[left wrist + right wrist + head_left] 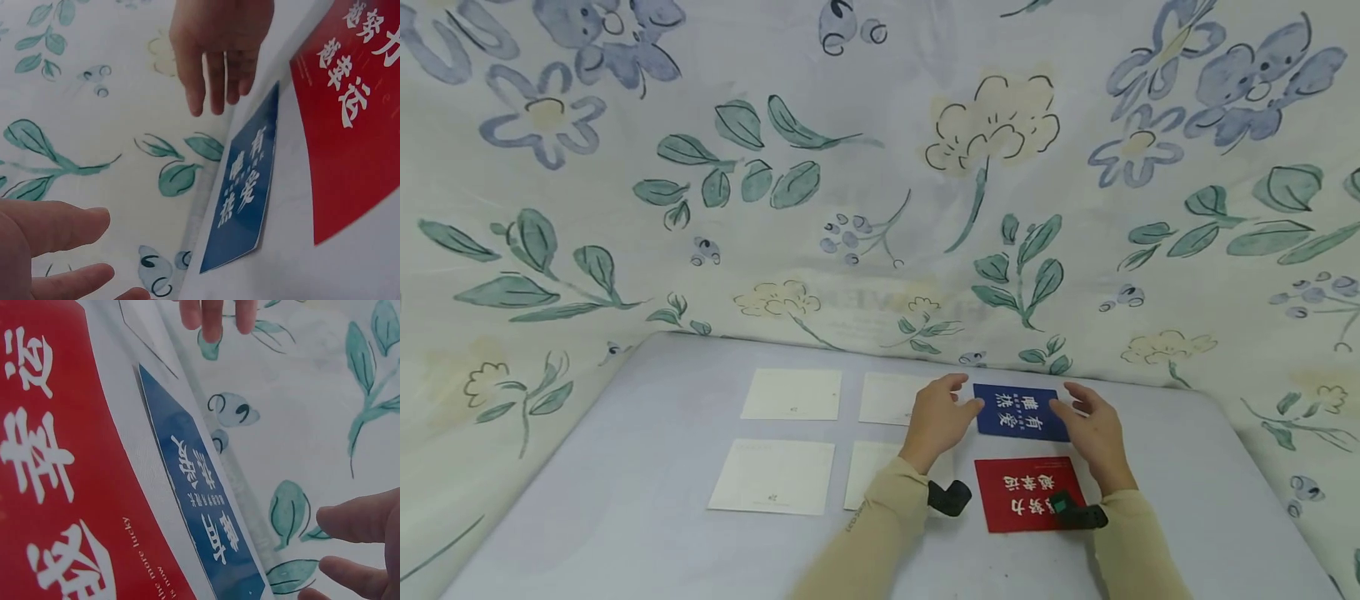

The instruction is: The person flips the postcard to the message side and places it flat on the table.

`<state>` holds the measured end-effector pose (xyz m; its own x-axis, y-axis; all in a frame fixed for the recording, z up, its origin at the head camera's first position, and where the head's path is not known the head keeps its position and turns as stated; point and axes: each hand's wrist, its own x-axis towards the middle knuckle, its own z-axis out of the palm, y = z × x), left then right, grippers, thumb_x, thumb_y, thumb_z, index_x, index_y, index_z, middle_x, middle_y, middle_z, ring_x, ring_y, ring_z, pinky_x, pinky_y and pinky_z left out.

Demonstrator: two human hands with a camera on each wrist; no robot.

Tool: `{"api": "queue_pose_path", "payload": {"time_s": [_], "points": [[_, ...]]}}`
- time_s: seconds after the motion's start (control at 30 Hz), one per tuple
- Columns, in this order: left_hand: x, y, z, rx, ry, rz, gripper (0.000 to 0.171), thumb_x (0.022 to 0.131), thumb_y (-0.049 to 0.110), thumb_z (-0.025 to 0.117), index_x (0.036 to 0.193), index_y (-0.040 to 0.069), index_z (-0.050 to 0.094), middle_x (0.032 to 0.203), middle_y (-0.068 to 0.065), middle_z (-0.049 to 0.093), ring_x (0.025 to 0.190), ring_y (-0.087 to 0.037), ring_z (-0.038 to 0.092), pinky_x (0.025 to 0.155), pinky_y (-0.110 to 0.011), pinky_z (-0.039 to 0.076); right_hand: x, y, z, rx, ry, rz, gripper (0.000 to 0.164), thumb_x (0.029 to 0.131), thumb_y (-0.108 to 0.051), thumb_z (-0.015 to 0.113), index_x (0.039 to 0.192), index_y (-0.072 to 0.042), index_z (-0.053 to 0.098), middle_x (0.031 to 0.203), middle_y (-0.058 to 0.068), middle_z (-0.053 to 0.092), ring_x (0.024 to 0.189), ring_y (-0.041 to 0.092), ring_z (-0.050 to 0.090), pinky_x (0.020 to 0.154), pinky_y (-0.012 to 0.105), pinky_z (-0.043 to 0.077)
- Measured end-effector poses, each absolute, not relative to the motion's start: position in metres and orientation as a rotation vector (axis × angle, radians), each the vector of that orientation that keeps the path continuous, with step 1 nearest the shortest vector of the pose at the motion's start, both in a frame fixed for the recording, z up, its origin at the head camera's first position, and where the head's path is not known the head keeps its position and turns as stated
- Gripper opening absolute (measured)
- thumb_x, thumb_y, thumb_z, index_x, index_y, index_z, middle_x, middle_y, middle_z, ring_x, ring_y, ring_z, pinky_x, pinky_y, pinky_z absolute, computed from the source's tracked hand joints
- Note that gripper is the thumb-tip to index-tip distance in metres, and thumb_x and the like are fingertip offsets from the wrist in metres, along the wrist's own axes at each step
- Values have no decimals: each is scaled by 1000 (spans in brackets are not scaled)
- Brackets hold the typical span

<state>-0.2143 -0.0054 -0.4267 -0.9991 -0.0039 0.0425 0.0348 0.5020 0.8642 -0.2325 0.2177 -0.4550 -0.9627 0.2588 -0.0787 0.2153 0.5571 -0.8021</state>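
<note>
A blue card point(1021, 412) printed with white characters lies flat on the table, between my two hands in the head view. My left hand point(942, 421) is by its left edge, fingers spread and relaxed, gripping nothing. On the opposite side, my right hand point(1097, 433) has its fingers by the right edge, also loosely bent. Both wrist views show the blue card point(240, 187) lying with space between it and the fingers of either hand. Nearer me is a red card point(1026, 492) with white characters, partly covered by the right wrist's camera strap in the head view.
Several white cards lie left of the hands, among them a back-left card point(792, 394) and a front-left card point(772, 477); my left arm partly covers others. Behind the pale table point(647, 400) hangs a floral cloth point(880, 167).
</note>
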Motion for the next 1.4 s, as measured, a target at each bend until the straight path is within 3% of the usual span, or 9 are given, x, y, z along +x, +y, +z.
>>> {"api": "queue_pose_path", "payload": {"time_s": [0.43, 1.13, 1.4], "points": [[-217, 10, -438, 34, -2757, -1455, 49, 84, 26, 66, 128, 9, 55, 126, -11, 56, 119, -29, 49, 96, -43, 42, -228, 215, -452, -480, -2787, 1392, 62, 90, -32, 56, 143, -7, 33, 145, 23, 30, 131, 41, 27, 101, 55, 31], [-207, 25, -448, -97, -2900, -1197, 48, 84, 27, 65, 127, 8, 56, 124, -10, 58, 117, -28, 51, 97, -40, 41, -228, 217, -462, -383, -2899, 1155, 55, 92, -27, 52, 137, 2, 38, 136, 28, 39, 124, 44, 38, 98, 53, 36], [-205, 28, -451, -129, -2890, -1241, 47, 84, 27, 66, 126, 9, 57, 126, -7, 58, 119, -25, 51, 98, -38, 40, -229, 215, -463, -376, -2890, 1167, 53, 92, -27, 53, 135, 1, 41, 136, 25, 41, 123, 42, 39, 97, 52, 38]]}}
